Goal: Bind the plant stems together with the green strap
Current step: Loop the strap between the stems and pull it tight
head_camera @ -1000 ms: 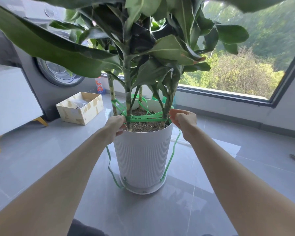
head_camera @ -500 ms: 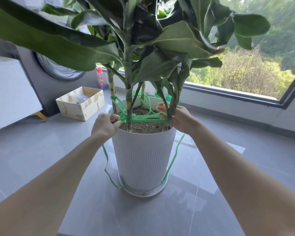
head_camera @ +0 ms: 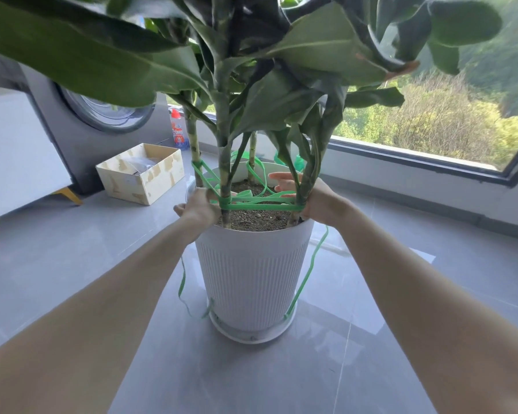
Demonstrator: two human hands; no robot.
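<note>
The strap (head_camera: 260,207) already runs round the stems (head_camera: 225,174) just above the rim of the pot (head_camera: 251,270). A doubled band stretches taut across the pot's near side, from the near-left stem to the right one. Slanting turns climb to the far-left stem, and a looser loop reaches the back stem over the soil (head_camera: 257,219). So the wrapping looks largely done.

No knot shows. Both ends hang loose down the pot's sides to the floor (head_camera: 102,249), one on the left and one on the right. Tying off seems to be what is left, along with taking up the slack in the back loop.

The left hand (head_camera: 199,206) sits at the pot's left rim, against the near-left stem. It is clenched, grasping the strap where it leaves the wrap. The right hand (head_camera: 314,201) is at the right rim, reaching behind the right stem. Its upper fingers (head_camera: 278,176) stretch out straight over the soil. The stem and wrist hide the rest of that hand, so I cannot tell whether it pinches the strap.
</note>
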